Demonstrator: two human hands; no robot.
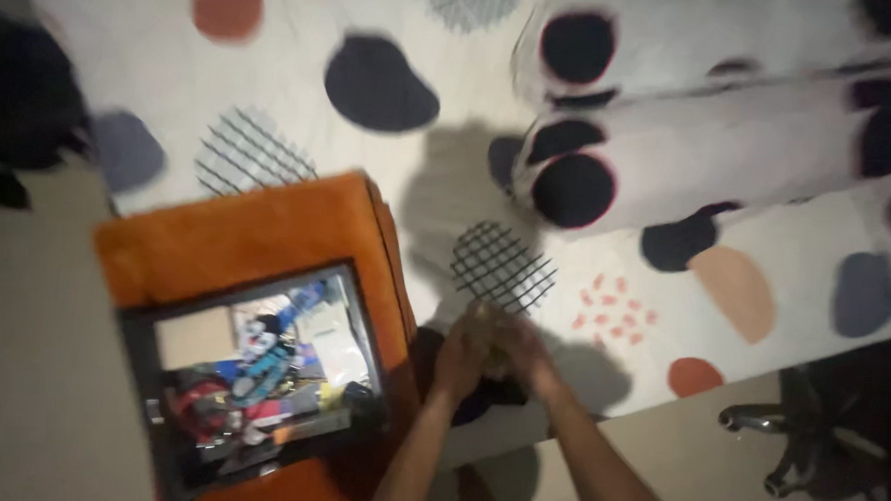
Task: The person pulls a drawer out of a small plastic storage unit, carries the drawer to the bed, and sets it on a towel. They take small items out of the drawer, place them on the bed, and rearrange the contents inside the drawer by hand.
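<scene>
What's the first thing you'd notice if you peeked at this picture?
The orange box at lower left stands open, with a jumble of colourful things inside. Right of it, the left hand and right hand meet at the edge of a white bedsheet dotted with dark, orange and criss-cross blobs. What they hold is too blurred to tell.

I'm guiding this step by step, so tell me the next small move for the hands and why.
Probably lift both hands a little off the bed sheet. The left hand and right hand are pressed together over something small and blurred at the bed's edge, beside the orange storage box.
</scene>
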